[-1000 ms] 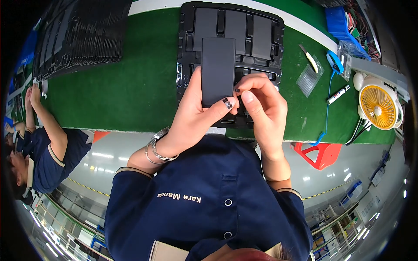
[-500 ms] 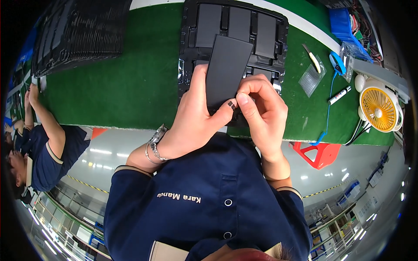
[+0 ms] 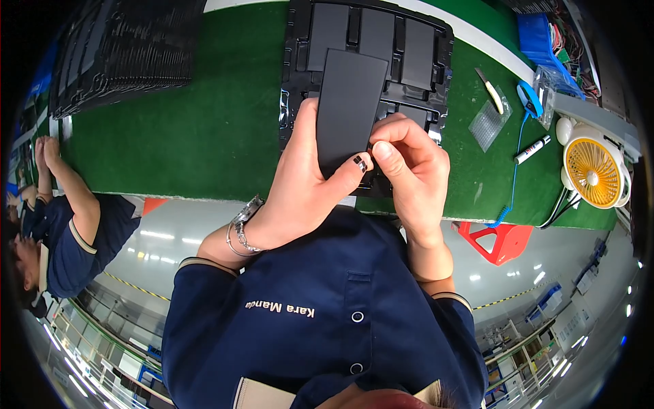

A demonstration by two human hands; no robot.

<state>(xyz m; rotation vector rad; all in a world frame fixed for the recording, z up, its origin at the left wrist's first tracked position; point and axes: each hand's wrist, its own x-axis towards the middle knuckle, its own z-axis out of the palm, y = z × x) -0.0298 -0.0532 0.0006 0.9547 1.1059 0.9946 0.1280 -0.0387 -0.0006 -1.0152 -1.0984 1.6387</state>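
Note:
A flat, dark grey rectangular panel [image 3: 351,102] is in my left hand [image 3: 296,187], its far end tilted over a black plastic tray [image 3: 291,58]. My left thumb lies along the panel's near end, and several tiny black squares [image 3: 360,163] sit at the thumb's tip. The other left fingers pass behind the panel. Beside its near right edge, my right hand [image 3: 419,174] is closed in a pinch of thumb and index finger. Whatever is between those fingertips is too small to make out. More dark panels [image 3: 417,54] lie in the tray's compartments.
Stacked black trays [image 3: 126,54] stand at the left of the green table [image 3: 231,116]. To the right lie a knife [image 3: 492,94], a clear bag [image 3: 485,129], a blue coiled-cord strap [image 3: 528,99], a marker [image 3: 532,149] and a fan [image 3: 593,170]. A co-worker [image 3: 75,218] is at far left.
The panel has shifted slightly left and turned a little more upright in my left hand. My right hand stays pinched by its near right edge. The co-worker's hands have moved slightly.

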